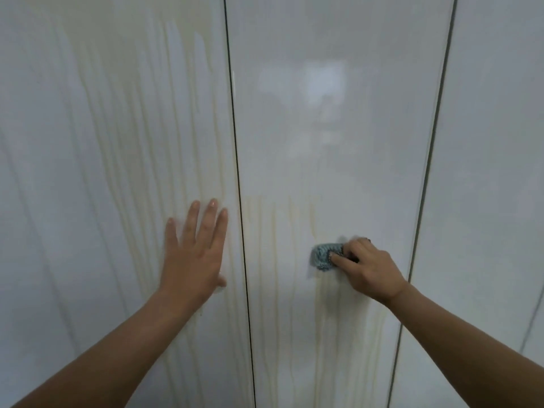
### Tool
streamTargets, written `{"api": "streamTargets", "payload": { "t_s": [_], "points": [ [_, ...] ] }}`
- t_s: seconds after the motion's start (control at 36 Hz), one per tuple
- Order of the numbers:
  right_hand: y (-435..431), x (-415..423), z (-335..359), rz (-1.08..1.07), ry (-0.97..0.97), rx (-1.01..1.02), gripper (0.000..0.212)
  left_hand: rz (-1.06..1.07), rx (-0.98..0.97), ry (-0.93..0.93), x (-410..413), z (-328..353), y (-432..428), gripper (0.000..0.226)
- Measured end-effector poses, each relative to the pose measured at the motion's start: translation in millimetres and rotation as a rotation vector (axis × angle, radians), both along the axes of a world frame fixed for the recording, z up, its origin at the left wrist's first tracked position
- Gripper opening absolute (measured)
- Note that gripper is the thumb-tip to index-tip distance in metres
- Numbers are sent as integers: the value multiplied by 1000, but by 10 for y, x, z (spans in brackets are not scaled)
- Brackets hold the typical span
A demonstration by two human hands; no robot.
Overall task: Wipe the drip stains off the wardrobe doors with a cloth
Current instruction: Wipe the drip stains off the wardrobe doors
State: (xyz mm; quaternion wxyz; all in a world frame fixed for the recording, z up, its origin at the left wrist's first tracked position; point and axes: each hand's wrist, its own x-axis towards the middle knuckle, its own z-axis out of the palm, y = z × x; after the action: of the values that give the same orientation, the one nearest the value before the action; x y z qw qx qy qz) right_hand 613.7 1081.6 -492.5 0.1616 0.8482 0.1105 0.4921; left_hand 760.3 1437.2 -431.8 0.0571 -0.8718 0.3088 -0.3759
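Observation:
Glossy white wardrobe doors fill the view. The left door carries many yellowish drip stains running top to bottom. The middle door looks clean in its upper part; fainter yellowish streaks run down its lower part. My left hand lies flat on the left door, fingers spread, close to the dark gap between the doors. My right hand presses a small bunched blue-grey cloth against the middle door, at the right edge of the streaks.
A dark vertical gap separates the left and middle doors. Another gap divides the middle door from a third white door on the right, which shows no streaks. A bright light reflection sits high on the middle door.

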Motion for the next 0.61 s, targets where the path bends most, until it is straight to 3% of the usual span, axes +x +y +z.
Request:
{"api": "streamTargets", "payload": {
  "t_s": [0.06, 0.11, 0.22, 0.28, 0.36, 0.42, 0.5, 0.61],
  "points": [
    [17, 5, 41, 7, 20, 15, 35, 35, 17, 61, 7, -123, -5, 163],
    [84, 9, 237, -13, -88, 127, 34, 29, 11, 62, 49, -157, -38, 164],
    [271, 133, 1296, -49, -617, 805, 28, -7, -21, 19, 125, -106, -91, 167],
    [319, 232, 1626, -64, -720, 932, 28, -28, -29, 16, 140, -117, -64, 166],
    [380, 343, 1569, -59, -709, 839, 31, -19, -27, -5, 141, -139, -70, 165],
    [444, 398, 1261, -27, -625, 634, 32, -15, -28, 0, 139, -152, -67, 163],
    [531, 426, 598, 68, -340, 234, 28, -16, -19, -5, 157, -173, -40, 161],
    [458, 337, 169, 101, -18, -85, 28, -3, 3, 22, 138, -171, -44, 157]
  ]
}}
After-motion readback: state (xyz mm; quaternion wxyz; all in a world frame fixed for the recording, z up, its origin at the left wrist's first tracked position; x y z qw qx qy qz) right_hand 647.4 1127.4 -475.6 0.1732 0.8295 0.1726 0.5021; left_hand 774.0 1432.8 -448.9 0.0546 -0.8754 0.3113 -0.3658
